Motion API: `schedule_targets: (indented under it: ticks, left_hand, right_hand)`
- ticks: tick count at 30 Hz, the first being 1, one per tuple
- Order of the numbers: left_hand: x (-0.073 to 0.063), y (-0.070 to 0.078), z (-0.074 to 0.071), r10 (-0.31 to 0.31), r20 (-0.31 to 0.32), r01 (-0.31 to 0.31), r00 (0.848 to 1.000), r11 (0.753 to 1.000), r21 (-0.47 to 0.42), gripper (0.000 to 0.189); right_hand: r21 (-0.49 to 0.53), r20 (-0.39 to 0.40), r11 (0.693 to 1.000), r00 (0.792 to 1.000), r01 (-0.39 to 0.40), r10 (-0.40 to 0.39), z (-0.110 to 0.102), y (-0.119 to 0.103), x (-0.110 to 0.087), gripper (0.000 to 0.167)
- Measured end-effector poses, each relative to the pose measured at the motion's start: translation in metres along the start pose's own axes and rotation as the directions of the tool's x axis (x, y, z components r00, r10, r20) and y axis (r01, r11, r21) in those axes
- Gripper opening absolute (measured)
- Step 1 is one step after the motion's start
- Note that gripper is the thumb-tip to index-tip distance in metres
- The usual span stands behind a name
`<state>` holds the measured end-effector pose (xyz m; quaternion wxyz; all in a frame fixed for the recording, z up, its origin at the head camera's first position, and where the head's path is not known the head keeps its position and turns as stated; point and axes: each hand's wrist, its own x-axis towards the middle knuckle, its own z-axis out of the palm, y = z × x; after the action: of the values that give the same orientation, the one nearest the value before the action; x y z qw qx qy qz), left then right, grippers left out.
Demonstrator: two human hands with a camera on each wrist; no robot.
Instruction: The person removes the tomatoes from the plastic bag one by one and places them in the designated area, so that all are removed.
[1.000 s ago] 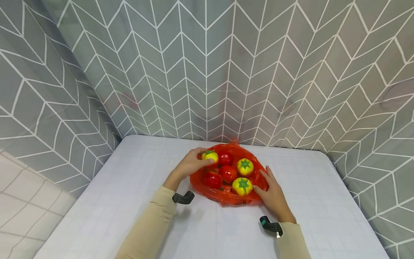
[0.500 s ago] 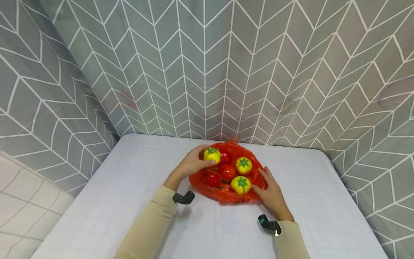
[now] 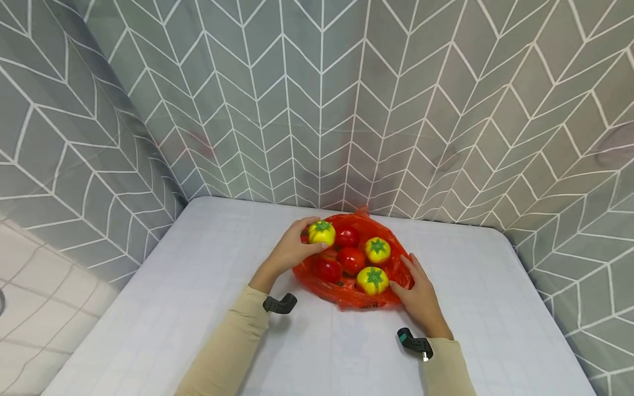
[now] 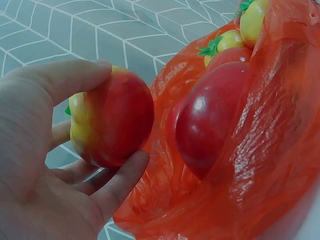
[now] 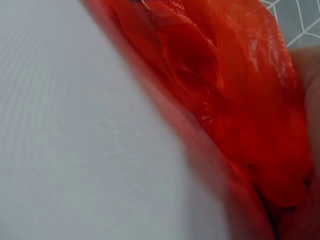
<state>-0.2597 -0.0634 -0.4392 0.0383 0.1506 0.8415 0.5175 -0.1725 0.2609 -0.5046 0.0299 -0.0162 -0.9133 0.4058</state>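
My left hand (image 3: 292, 247) grips a glossy tomato (image 4: 112, 117) with a yellow, green-leaved top and a red underside. Thumb and fingers curl round it at the left rim of a red plastic bag (image 3: 317, 289). The left wrist view shows this tomato apart from the others. In the open bag lie several more, among them a red tomato (image 3: 351, 260) and a yellow-topped tomato (image 3: 373, 280). My right hand (image 3: 421, 300) holds the bag's right edge between thumb and fingers; the right wrist view shows the plastic bunched against the hand, its fingertips hidden.
The bag rests on a white-covered table (image 3: 208, 264), near its back edge. Behind and at both sides hangs a grey curtain (image 3: 317, 110) with white zigzag lines. A black wrist camera (image 3: 279, 303) sits on the left wrist, another wrist camera (image 3: 415, 345) on the right.
The tomato in my left hand has come up slightly and shows more fully above the bag's left rim. My right hand stays at the bag's right edge. The head view has shifted slightly.
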Motion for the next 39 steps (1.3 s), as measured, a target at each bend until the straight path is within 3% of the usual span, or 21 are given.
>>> schedule_targets:
  ticks: [15, 24, 34, 39]
  left_hand:
    - [-0.007, -0.003, -0.021, 0.004, -0.016, -0.004, 1.0, 1.0, -0.012, 0.067]
    - [-0.011, -0.001, -0.025, 0.016, -0.006, -0.016, 1.0, 1.0, -0.02, 0.072]
    - [-0.023, -0.006, -0.028, 0.066, -0.076, -0.067, 0.995, 0.998, -0.02, 0.068]
    - [-0.031, -0.01, -0.031, 0.05, -0.091, -0.053, 0.995, 0.998, -0.034, 0.068]
  right_hand:
    - [0.005, -0.012, 1.0, 1.0, 0.025, -0.025, 0.002, -0.003, 0.005, 0.075]
    - [-0.003, -0.036, 1.0, 0.999, 0.013, -0.013, 0.003, 0.001, 0.0, 0.074]
    - [0.012, -0.029, 1.0, 1.0, 0.002, -0.001, 0.003, -0.001, 0.001, 0.073]
    - [0.012, -0.029, 1.0, 1.0, -0.005, 0.006, 0.001, 0.0, 0.0, 0.072]
